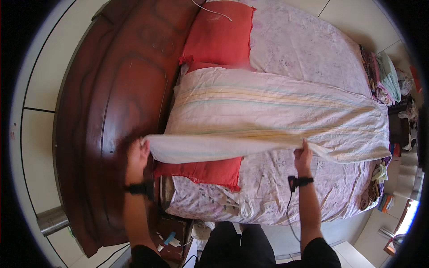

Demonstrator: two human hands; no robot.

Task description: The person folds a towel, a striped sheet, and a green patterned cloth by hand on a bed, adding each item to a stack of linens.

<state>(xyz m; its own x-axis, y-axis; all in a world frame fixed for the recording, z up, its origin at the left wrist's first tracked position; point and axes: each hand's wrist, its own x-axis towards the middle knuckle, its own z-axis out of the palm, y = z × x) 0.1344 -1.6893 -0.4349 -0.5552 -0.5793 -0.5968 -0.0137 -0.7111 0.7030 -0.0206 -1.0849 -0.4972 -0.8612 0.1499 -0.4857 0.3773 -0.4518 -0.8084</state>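
Sheet [268,107] gripped at two places along its near edge

The pale sheet, marked with yellow and greenish stripes, is spread across a bed laid with a floral bedcover [304,49], its length running from the headboard end toward the foot. Its near edge is raised by two hands, and a plain band of cloth is stretched between them. By the left hand [139,154], blurred and seen in front of the dark wooden headboard [129,98], the near corner at the headboard end is clamped. By the right hand [304,157], the same edge is pinched farther toward the foot, fingers together on the cloth. How each finger of the left hand is placed cannot be told.

Below the raised band, a red pillow [205,173] is partly covered. Another red pillow [219,33] is left exposed beyond the sheet's far edge, with a white cord [214,10] laid across it. A black band is worn on each wrist, and a cable [289,214] is hung from the right one. Wrinkles are gathered in the sheet at the foot end, near which folded cloths [388,76] are stacked.
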